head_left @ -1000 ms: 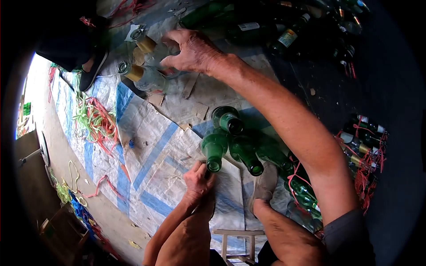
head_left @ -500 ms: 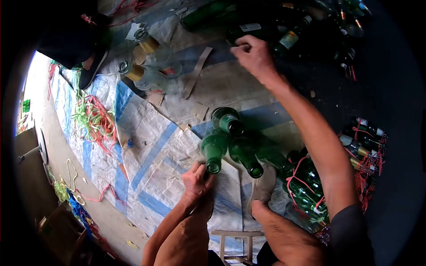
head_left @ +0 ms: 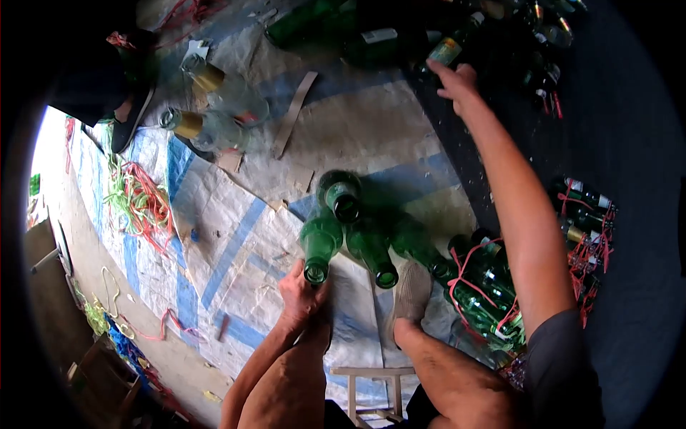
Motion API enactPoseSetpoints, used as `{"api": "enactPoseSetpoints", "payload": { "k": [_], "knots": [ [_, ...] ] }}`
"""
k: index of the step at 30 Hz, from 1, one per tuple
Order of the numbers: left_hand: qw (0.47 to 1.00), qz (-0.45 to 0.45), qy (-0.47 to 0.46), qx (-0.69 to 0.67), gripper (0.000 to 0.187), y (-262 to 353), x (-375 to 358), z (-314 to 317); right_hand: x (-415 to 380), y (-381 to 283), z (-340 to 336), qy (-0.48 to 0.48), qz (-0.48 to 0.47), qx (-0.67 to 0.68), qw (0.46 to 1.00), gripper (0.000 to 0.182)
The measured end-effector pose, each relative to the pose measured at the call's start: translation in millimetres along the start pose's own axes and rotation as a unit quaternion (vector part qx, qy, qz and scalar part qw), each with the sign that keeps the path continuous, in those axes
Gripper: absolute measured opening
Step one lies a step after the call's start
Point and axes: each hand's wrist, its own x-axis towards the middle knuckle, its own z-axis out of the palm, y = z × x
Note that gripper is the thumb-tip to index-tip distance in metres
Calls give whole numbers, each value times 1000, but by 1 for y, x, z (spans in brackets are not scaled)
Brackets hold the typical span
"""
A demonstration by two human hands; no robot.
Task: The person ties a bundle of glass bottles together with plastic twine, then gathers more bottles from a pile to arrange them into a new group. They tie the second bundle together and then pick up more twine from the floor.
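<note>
Blue-striped white sheeting (head_left: 221, 214) covers much of the floor (head_left: 91, 229), with dark ground (head_left: 543, 154) past its right edge. Beyond that edge, towards the far end, the grip of the right hand (head_left: 459, 87) is spread, forefinger stretched to a labelled bottle (head_left: 444, 51) lying on its side; contact cannot be told. Beside the left leg (head_left: 286, 379), the left hand (head_left: 301, 292) is curled; whether its grip pinches anything is unclear. Just past it, four green bottles (head_left: 321, 243) stand clustered. Two clear bottles (head_left: 221, 132) with gold necks are towards the sheeting's far left, and tangled string (head_left: 143, 204) lies near its left edge.
</note>
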Motion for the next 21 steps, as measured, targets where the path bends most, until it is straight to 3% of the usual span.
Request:
{"api": "enactPoseSetpoints", "payload": {
  "k": [2,7,9,13,18,21],
  "knots": [
    [1000,-9,-7,-12,15,-2,-2,2,18,8,-1,-18,10,-2,1000,87],
    [998,-55,1,-30,10,-1,-5,8,19,8,-8,-71,-47,36,996,99],
    [996,-77,-1,-42,10,-2,-5,11,17,13,-1,-36,-35,82,995,85],
    [997,-56,-3,-56,45,-24,-15,18,18,9,4,-15,-3,135,991,77],
    [997,-65,-8,-45,42,-24,-16,19,20,10,-6,-60,50,133,988,77],
    [998,-44,0,-37,38,-23,-14,19,18,15,-6,-59,45,144,987,66]
  ]
}}
